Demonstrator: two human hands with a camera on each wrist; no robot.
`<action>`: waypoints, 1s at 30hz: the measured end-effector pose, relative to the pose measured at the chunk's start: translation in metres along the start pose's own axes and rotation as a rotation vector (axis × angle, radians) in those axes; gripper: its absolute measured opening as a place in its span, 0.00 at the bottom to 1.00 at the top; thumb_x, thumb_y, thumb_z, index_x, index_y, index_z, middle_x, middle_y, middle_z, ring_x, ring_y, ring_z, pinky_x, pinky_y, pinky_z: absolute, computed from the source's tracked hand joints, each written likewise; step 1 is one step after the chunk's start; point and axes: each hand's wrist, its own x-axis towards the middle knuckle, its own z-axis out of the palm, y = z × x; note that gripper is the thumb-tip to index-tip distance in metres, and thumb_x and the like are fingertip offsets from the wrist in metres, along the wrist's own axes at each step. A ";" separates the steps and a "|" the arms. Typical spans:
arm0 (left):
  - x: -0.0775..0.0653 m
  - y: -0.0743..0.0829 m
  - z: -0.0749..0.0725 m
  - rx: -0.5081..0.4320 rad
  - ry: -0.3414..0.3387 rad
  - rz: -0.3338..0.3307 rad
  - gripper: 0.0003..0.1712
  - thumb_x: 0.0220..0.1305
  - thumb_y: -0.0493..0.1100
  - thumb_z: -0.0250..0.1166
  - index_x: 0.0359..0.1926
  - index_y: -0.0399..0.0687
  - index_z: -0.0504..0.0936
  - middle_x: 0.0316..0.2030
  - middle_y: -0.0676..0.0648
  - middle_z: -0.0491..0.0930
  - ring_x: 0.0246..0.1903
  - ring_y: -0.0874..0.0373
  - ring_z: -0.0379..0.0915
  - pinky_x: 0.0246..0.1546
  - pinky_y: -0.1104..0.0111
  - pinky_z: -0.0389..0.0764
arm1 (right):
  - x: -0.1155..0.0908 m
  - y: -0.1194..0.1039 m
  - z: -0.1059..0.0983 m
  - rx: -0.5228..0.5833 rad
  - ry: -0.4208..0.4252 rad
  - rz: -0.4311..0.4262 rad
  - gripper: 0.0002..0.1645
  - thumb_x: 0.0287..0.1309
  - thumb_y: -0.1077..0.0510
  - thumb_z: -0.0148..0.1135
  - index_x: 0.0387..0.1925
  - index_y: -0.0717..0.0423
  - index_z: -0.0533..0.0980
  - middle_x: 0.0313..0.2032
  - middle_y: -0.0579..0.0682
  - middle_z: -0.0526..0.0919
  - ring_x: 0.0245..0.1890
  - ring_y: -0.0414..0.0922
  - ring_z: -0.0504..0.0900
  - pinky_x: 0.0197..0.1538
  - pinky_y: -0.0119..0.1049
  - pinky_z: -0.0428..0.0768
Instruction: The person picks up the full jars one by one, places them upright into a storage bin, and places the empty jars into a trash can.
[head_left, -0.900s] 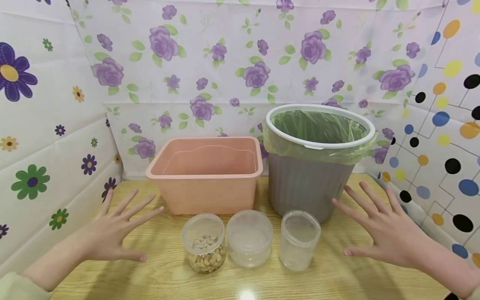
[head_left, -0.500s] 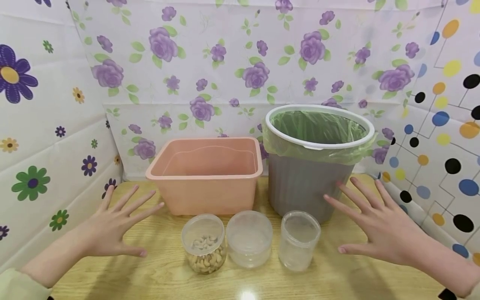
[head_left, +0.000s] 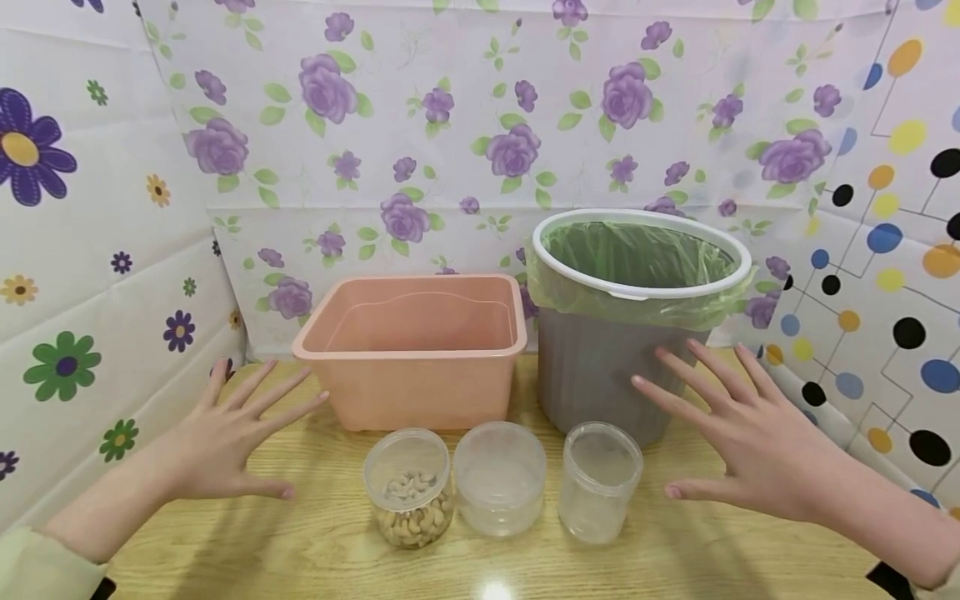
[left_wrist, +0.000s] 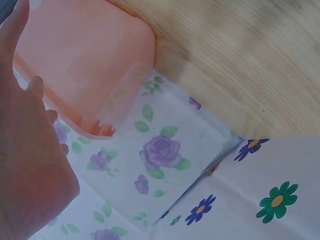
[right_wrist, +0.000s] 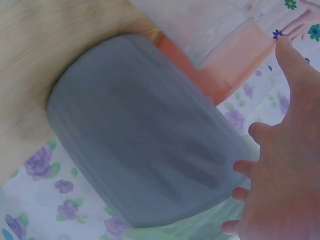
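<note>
And it's a makeshift little cloth-walled booth here, rose-print cloth (head_left: 450, 154) up at twelve o'clock, daisy-print cloth (head_left: 97, 225) at nine, dotted cloth (head_left: 862, 292) at three! Down at six runs a wood-grain tabletop (head_left: 322, 542), a pink tub (head_left: 420, 392) and lined bin (head_left: 600, 358) lending household flavour; home or studio, there's no telling.

Two hands in all: one left hand (head_left: 221, 450) and one right hand (head_left: 772, 458). Three clear jars: one nut jar (head_left: 406, 457), one wide jar (head_left: 500, 475), one narrow jar (head_left: 600, 483). The nuts (head_left: 412, 525) are too many to count. One tub (head_left: 420, 392). One bin (head_left: 600, 367) with one liner (head_left: 637, 311). One table (head_left: 315, 542). Three patterned cloths: one rose cloth (head_left: 450, 50), one daisy cloth (head_left: 90, 250), one dotted cloth (head_left: 862, 358).
</note>
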 end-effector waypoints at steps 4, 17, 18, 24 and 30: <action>0.002 -0.003 -0.003 -0.014 -0.017 -0.029 0.59 0.49 0.80 0.61 0.78 0.69 0.49 0.80 0.50 0.38 0.77 0.53 0.11 0.68 0.44 0.08 | 0.006 -0.002 -0.005 -0.010 0.011 -0.021 0.61 0.44 0.16 0.57 0.76 0.37 0.57 0.78 0.52 0.51 0.79 0.55 0.41 0.79 0.53 0.26; 0.011 -0.014 -0.013 -0.109 -0.076 -0.130 0.59 0.51 0.76 0.64 0.78 0.71 0.46 0.80 0.51 0.37 0.78 0.37 0.28 0.66 0.30 0.18 | 0.031 -0.018 -0.013 0.003 0.028 -0.088 0.63 0.43 0.16 0.58 0.76 0.39 0.56 0.79 0.51 0.48 0.79 0.55 0.43 0.80 0.54 0.31; 0.011 -0.016 -0.013 -0.127 -0.080 -0.139 0.59 0.52 0.75 0.64 0.78 0.70 0.46 0.80 0.51 0.37 0.78 0.37 0.28 0.67 0.30 0.20 | 0.033 -0.019 -0.013 0.004 0.025 -0.095 0.63 0.43 0.17 0.59 0.76 0.39 0.55 0.79 0.51 0.47 0.79 0.55 0.43 0.79 0.54 0.31; 0.018 -0.030 -0.012 -0.258 -0.075 -0.189 0.58 0.56 0.68 0.67 0.79 0.65 0.44 0.80 0.50 0.36 0.78 0.37 0.31 0.71 0.31 0.32 | 0.045 -0.026 -0.012 0.015 0.013 -0.117 0.63 0.44 0.16 0.59 0.77 0.38 0.54 0.79 0.49 0.45 0.79 0.55 0.43 0.79 0.55 0.32; 0.026 -0.047 -0.007 -0.404 -0.037 -0.220 0.59 0.59 0.60 0.69 0.80 0.62 0.39 0.79 0.41 0.39 0.75 0.29 0.39 0.67 0.28 0.45 | 0.051 -0.030 -0.012 0.017 0.015 -0.125 0.62 0.45 0.16 0.56 0.77 0.37 0.53 0.79 0.49 0.45 0.80 0.52 0.39 0.79 0.56 0.34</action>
